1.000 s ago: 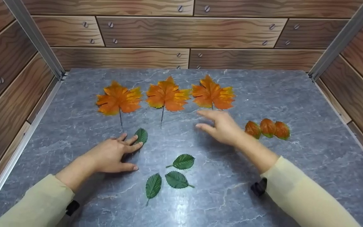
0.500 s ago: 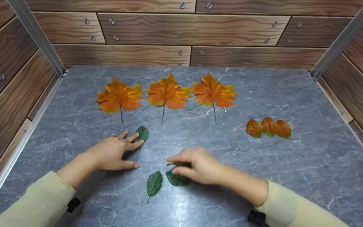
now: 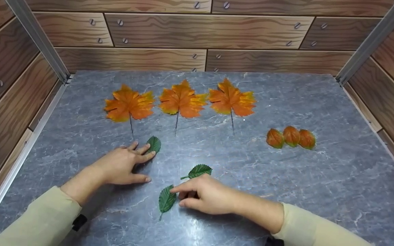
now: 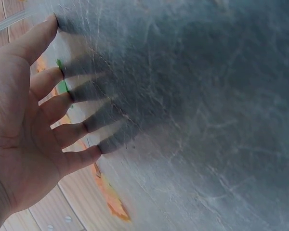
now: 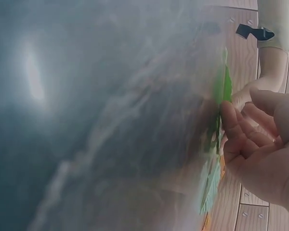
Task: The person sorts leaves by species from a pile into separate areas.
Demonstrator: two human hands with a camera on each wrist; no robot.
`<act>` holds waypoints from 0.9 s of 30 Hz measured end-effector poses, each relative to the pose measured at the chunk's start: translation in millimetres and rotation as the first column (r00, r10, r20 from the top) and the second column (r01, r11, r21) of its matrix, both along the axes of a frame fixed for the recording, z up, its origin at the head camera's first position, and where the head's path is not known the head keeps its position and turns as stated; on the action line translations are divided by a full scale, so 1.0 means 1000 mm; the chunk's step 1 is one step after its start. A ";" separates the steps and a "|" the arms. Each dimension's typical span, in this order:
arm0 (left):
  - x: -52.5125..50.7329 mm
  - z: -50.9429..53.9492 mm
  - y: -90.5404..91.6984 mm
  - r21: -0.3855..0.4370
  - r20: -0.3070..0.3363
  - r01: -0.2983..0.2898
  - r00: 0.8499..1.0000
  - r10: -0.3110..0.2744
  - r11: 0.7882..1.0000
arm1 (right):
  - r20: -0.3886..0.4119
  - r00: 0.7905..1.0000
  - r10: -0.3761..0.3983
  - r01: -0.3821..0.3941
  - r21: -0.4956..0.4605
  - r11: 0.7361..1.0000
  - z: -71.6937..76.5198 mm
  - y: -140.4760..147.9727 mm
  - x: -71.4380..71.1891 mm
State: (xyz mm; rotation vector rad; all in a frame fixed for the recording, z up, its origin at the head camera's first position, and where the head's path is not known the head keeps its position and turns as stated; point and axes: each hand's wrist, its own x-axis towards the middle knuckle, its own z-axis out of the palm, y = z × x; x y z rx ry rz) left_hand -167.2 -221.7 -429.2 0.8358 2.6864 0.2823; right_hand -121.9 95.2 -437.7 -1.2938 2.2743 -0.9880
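My left hand (image 3: 121, 167) lies with spread fingers on the table, its fingertips resting on the near edge of a green leaf (image 3: 155, 144). The left wrist view shows those fingers (image 4: 77, 134) straight and apart. Over the middle, my right hand (image 3: 210, 194) touches the edge of a second green leaf (image 3: 167, 200) with its index fingertip. Its thumb stands apart from that finger, and the others are bent. In the right wrist view, the touched leaf (image 5: 227, 86) meets the fingertip. Just behind this hand lies another green leaf (image 3: 200, 170). The leaf under the right hand is hidden in the head view.
Three orange maple leaves with thin stems, the middle one (image 3: 182, 100) included, form a row at the back. Three small orange-brown leaves (image 3: 291, 136) lie side by side at the right. Wood-patterned walls (image 3: 210, 30) surround the grey marbled table (image 3: 320, 191).
My right hand has come from the right maple leaf's stem toward me, over the green leaves, and its index finger now touches the leftmost one. The left hand has stayed put.
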 end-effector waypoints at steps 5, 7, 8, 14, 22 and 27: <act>0.000 0.000 -0.001 0.002 0.003 0.000 1.000 0.000 1.000 | 0.026 1.000 0.008 -0.009 0.026 1.000 -0.001 -0.004 -0.001; 0.001 -0.001 -0.001 0.008 -0.002 0.004 1.000 -0.004 1.000 | 0.023 1.000 0.012 -0.013 0.039 0.999 -0.001 -0.006 -0.001; 0.001 -0.001 -0.002 0.012 -0.006 0.008 1.000 -0.008 1.000 | 0.021 1.000 0.015 -0.016 0.046 0.999 -0.001 -0.007 -0.002; 0.001 -0.001 -0.002 0.030 -0.014 0.018 1.000 -0.018 0.999 | -0.025 0.999 0.034 -0.032 0.076 0.997 -0.001 -0.012 -0.002; 0.000 0.000 -0.001 0.017 -0.009 0.012 1.000 -0.012 1.000 | -0.054 0.998 0.027 -0.023 0.075 0.997 0.000 -0.013 -0.001; 0.000 0.000 0.000 0.009 -0.001 0.007 1.000 -0.007 1.000 | -0.054 0.999 0.002 -0.001 0.021 1.000 0.000 -0.009 -0.003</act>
